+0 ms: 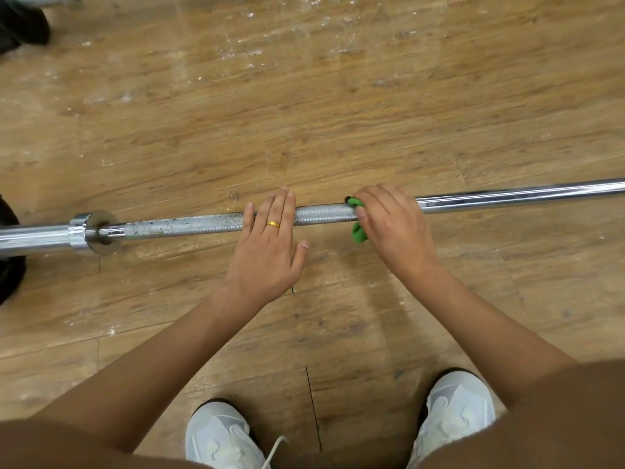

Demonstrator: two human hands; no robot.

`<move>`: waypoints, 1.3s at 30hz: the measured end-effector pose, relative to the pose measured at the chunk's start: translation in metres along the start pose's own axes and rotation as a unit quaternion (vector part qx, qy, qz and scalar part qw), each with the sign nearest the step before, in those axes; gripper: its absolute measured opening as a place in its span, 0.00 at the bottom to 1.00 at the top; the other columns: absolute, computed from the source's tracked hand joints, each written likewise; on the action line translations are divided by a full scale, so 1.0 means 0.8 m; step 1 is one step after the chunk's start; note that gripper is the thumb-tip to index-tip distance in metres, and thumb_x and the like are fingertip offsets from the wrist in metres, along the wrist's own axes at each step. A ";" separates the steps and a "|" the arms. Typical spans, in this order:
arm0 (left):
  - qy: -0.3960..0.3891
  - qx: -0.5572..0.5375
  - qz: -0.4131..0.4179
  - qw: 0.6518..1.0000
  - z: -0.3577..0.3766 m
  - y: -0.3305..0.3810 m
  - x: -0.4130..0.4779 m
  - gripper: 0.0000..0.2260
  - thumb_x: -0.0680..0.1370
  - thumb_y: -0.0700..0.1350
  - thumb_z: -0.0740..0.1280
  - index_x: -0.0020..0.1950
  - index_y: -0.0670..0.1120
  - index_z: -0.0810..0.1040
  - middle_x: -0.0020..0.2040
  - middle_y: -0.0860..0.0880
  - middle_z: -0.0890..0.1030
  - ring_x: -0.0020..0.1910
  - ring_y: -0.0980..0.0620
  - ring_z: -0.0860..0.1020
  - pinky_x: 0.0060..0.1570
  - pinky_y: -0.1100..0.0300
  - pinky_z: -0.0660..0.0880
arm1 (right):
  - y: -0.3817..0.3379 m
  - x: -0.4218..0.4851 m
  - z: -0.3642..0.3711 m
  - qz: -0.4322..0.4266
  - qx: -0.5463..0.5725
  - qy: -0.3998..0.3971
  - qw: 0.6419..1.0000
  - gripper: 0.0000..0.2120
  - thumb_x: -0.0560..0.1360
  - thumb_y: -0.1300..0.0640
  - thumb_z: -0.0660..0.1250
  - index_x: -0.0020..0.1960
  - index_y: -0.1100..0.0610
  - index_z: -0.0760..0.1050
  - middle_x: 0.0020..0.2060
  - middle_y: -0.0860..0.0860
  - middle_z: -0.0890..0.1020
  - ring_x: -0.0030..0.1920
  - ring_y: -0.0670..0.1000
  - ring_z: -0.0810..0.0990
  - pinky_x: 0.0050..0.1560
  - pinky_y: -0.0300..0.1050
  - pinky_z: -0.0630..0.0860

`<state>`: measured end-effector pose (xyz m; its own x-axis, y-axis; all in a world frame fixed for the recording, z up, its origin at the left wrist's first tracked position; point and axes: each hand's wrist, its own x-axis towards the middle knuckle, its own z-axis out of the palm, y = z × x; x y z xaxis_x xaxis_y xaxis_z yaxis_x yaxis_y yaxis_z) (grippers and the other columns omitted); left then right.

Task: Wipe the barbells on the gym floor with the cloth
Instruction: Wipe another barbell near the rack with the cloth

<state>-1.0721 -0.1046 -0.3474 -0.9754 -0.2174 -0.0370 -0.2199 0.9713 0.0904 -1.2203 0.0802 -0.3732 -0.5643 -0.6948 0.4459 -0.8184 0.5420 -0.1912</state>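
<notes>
A chrome barbell [189,225] lies across the wooden floor from left to right, with a knurled, speckled section near its collar [93,231]. My left hand [267,252] lies flat on the knurled part, fingers straight, a gold ring on one finger. My right hand [392,225] grips a green cloth [358,231] wrapped round the bar just right of the left hand. Most of the cloth is hidden under the fingers.
A black weight plate [10,258] sits on the bar's left end at the frame edge. Another dark plate [23,25] and bar end lie at the top left. My two white shoes [220,438] stand below the bar. White dust specks mark the floor.
</notes>
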 end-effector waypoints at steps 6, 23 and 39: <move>0.001 0.007 -0.004 1.000 0.007 0.007 -0.019 0.33 0.82 0.56 0.51 0.82 0.38 0.52 0.82 0.42 0.56 0.80 0.43 0.54 0.79 0.41 0.49 | -0.036 -0.013 0.001 0.051 0.004 0.016 0.999 0.14 0.84 0.56 0.58 0.57 0.62 0.79 0.55 0.56 0.83 0.55 0.59 0.78 0.60 0.55 0.71; -0.017 -0.001 0.024 1.000 0.011 0.024 -0.099 0.32 0.82 0.53 0.53 0.82 0.39 0.49 0.83 0.42 0.51 0.82 0.44 0.49 0.79 0.42 0.48 | -0.057 -0.071 -0.032 -0.006 0.029 -0.006 1.000 0.14 0.85 0.56 0.58 0.59 0.63 0.79 0.55 0.56 0.83 0.55 0.58 0.79 0.58 0.53 0.71; 0.019 0.019 0.059 0.998 0.032 0.042 -0.169 0.33 0.83 0.53 0.52 0.82 0.38 0.46 0.82 0.38 0.46 0.81 0.39 0.46 0.78 0.40 0.46 | -0.098 -0.130 -0.058 -0.038 0.066 -0.046 0.996 0.13 0.83 0.60 0.62 0.64 0.65 0.78 0.62 0.58 0.81 0.63 0.59 0.78 0.64 0.56 0.72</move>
<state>-0.9476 -0.0402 -0.3649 -0.9945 -0.1040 0.0089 -0.1034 0.9932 0.0534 -1.0923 0.1315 -0.3639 -0.5023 -0.7757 0.3821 -0.8631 0.4231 -0.2756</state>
